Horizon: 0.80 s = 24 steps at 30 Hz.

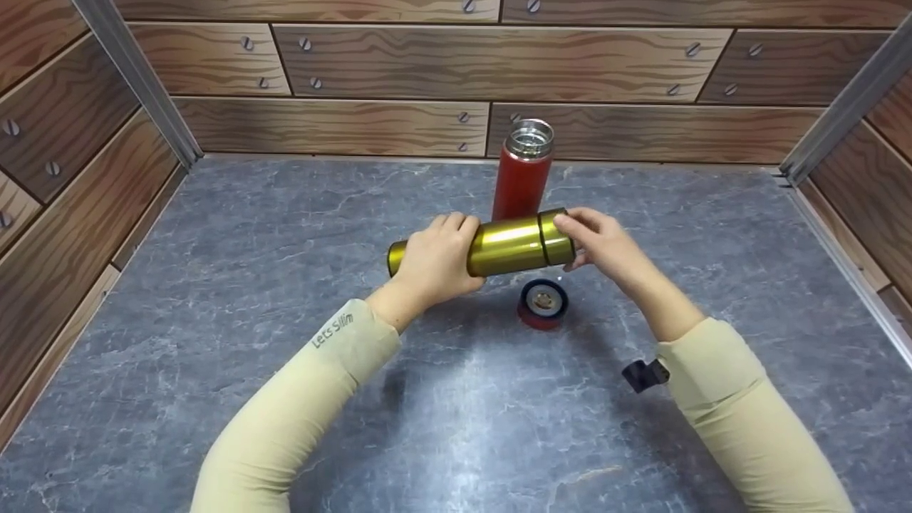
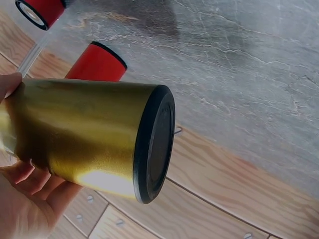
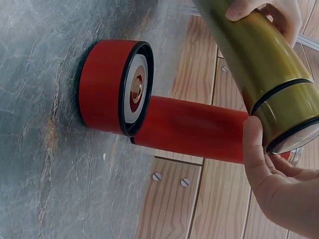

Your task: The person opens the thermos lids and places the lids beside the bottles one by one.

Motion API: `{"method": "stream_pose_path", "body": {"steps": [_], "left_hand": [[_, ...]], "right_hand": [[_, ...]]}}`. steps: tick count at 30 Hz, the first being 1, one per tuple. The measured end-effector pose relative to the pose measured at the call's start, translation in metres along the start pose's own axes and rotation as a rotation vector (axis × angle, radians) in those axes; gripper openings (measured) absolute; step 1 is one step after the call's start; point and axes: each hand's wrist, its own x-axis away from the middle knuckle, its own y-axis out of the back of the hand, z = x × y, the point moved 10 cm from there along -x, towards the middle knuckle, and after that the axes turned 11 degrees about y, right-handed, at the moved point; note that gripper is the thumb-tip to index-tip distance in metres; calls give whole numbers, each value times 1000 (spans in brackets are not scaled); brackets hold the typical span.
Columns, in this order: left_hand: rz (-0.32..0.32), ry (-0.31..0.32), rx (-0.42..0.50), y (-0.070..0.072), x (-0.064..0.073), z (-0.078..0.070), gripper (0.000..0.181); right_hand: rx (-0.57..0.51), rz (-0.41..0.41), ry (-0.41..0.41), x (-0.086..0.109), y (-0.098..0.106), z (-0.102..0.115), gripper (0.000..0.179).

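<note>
A gold thermos flask is held nearly level above the table, its capped end toward the right. My left hand grips its body from above; the dark base shows in the left wrist view. At the other end my right hand pinches the gold cap between thumb and fingers. A dark ring separates cap and body. Behind it stands a red thermos flask, upright with its steel mouth uncovered. The red cap lies on the table in front, its inner side facing up.
The grey marbled table is bounded by wood-patterned walls at the back and both sides. Metal corner posts stand at the back. A small black device sits at the right sleeve's cuff.
</note>
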Motion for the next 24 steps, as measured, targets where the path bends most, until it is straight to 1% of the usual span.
{"method": "stream_pose_path", "body": {"steps": [3, 9, 12, 16, 19, 22, 24], "left_hand": [[5, -4, -4, 0, 0, 0, 61], [31, -17, -18, -1, -1, 1, 63], [54, -15, -12, -1, -2, 2, 64], [79, -6, 12, -1, -1, 4, 65], [77, -1, 21, 0, -1, 6, 65], [67, -1, 12, 1, -1, 6, 64], [61, -1, 5, 1, -1, 5, 64]], "right_hand": [[31, 17, 1, -1, -1, -1, 49], [78, 27, 41, -2, -1, 1, 46], [88, 43, 75, 0, -3, 6, 47], [77, 83, 146, 3, -7, 15, 49], [70, 117, 192, 5, -9, 20, 52], [99, 134, 185, 6, -10, 20, 56], [132, 124, 142, 6, -9, 17, 56]]}}
